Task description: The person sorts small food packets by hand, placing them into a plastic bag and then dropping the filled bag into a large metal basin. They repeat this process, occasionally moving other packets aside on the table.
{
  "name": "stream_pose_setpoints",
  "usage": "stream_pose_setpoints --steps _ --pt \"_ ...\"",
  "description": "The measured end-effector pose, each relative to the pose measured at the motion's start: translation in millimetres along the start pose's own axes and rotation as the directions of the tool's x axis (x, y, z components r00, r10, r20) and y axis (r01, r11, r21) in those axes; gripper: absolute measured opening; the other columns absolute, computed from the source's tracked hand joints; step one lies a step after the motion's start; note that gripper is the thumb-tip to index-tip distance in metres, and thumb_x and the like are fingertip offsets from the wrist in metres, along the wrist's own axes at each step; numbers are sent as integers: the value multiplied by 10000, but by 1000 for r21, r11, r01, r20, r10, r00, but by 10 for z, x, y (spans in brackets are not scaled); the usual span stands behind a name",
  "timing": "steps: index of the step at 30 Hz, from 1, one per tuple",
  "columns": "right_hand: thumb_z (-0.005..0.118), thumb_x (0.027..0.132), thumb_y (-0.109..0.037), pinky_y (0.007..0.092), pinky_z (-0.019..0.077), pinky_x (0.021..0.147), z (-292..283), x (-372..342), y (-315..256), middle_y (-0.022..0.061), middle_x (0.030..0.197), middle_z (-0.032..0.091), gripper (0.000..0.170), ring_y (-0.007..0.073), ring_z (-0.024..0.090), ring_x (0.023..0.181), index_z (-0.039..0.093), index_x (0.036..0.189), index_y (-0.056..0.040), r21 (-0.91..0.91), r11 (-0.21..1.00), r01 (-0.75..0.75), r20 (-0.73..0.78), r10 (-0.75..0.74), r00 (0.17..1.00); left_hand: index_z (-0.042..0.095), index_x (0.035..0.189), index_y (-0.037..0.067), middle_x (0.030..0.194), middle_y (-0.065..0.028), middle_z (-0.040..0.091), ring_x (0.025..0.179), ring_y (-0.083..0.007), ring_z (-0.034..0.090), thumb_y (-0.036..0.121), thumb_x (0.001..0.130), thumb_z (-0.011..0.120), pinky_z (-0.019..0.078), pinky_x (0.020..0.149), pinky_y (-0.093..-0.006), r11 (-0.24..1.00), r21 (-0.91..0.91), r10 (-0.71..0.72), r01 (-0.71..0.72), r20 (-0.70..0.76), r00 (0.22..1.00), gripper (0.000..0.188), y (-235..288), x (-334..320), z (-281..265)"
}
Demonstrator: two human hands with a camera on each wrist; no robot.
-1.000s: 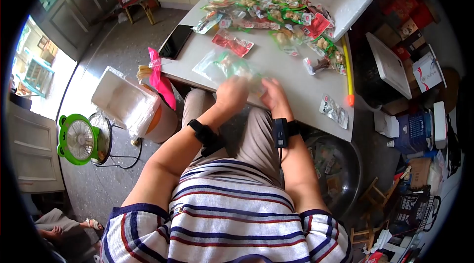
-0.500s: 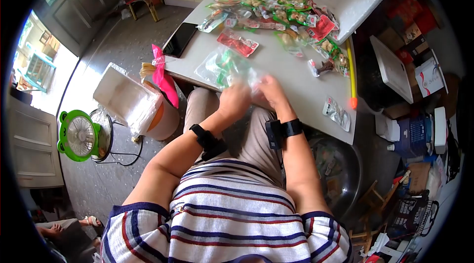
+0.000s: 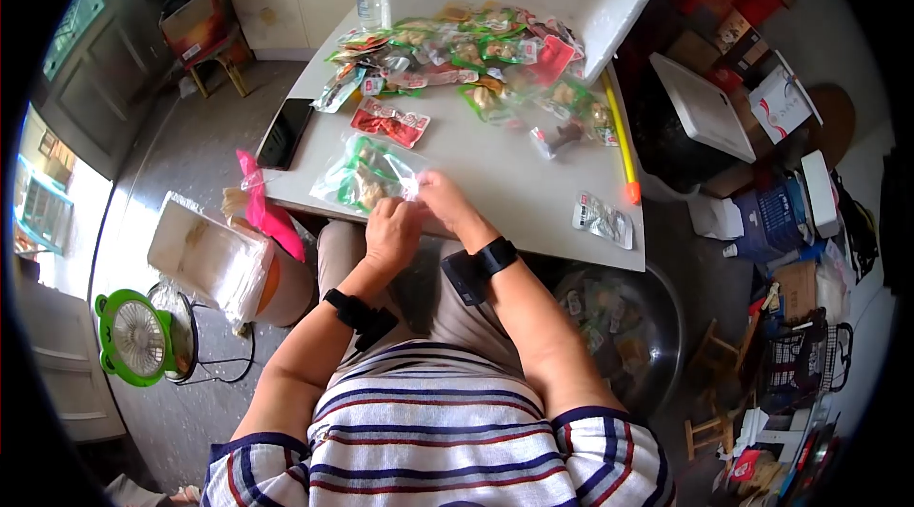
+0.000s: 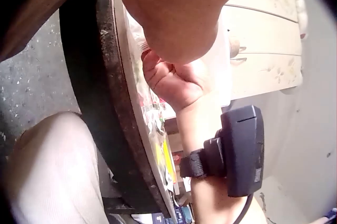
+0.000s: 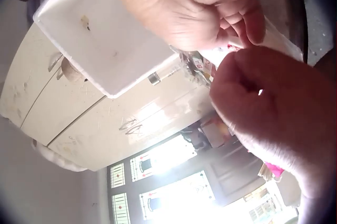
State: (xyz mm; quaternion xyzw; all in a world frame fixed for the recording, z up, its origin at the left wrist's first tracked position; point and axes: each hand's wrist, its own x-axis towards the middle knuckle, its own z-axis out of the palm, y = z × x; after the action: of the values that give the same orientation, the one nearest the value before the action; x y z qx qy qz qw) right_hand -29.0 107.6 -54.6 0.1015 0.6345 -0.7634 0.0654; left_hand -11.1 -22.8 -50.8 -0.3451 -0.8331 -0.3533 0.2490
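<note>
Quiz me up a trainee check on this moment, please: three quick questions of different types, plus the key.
1. True or false: in the head view, the phone lies left of the clear bag.
2. Which is nearest the left hand and right hand?
A) the bottle
B) the clear bag
C) the fan
3. Fill in: the yellow stick has an ____ tip.

Key: 1 true; 2 B; 3 orange.

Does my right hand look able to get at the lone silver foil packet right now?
Probably yes: nothing visible lies on the white tabletop between the right hand and the silver foil packet. That hand is holding the clear plastic bag, though, so it would likely need to let go first.
</note>
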Motion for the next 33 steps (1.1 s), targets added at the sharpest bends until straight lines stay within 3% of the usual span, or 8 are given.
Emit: stream_pose_setpoints --steps 9,12,14,16,19,24,27,33 --pt "508 747 -209 206 379 431 -1135 100 -586 15 622 531 191 95 506 524 533 827 -37 -445 894 40 -181 -134 974 483 1055 82 1111 -110 443 1093 -279 349 348 606 596 195 921 -465 951 303 8 -57 160 987 534 -271 105 26" --pt "536 715 -169 232 383 410 -2072 648 -394 14 594 514 133 101 484 498 540 778 -51 -693 719 50 -428 -466 774 493 1048 87 1096 -92 456 1088 -272 355 350 602 597 193 921 -466 953 294 12 -68 188 982 527 -294 121 40" --pt "528 702 -133 252 376 394 -2269 663 -612 23 589 489 91 130 456 478 530 745 -53 -745 634 -205 -597 -498 629 498 1040 88 1081 -90 465 1084 -269 359 351 604 595 190 923 -465 956 282 23 -74 179 984 518 -302 118 47" --pt "520 681 -102 272 361 389 -2363 654 -733 39 592 463 64 151 436 471 517 708 -44 -305 952 17 -826 -273 493 502 1034 88 1069 -87 472 1080 -266 363 353 605 594 189 924 -464 957 277 31 -79 173 984 512 -321 126 45" --pt "461 682 -28 277 430 431 -2481 625 -898 106 713 496 176 189 479 528 488 854 -8 -1 999 44 -763 -29 646 512 1009 90 1046 -78 483 1073 -261 369 345 587 607 189 925 -459 962 264 23 -66 166 986 502 -328 111 62" --pt "498 674 -71 258 402 414 -2866 853 -815 87 611 508 72 159 488 502 534 651 -13 -471 874 -122 -563 -191 804 527 983 80 1019 -83 496 1042 -271 401 325 553 629 207 922 -461 972 222 47 -80 151 987 506 -322 140 1" --pt "511 704 -158 207 369 416 -2794 956 -793 24 505 474 174 90 443 442 516 571 -46 -123 992 -29 -706 -67 705 519 996 81 1005 -71 502 1049 -261 393 336 564 624 207 920 -457 976 204 46 -81 171 984 512 -337 132 -22" --pt "474 691 16 249 424 563 -2351 610 -1006 102 777 507 173 181 507 697 454 858 -24 256 901 351 -493 -191 849 519 997 96 1017 -64 499 1070 -256 373 361 597 602 182 934 -448 971 235 -5 -50 225 974 488 -314 133 -60"
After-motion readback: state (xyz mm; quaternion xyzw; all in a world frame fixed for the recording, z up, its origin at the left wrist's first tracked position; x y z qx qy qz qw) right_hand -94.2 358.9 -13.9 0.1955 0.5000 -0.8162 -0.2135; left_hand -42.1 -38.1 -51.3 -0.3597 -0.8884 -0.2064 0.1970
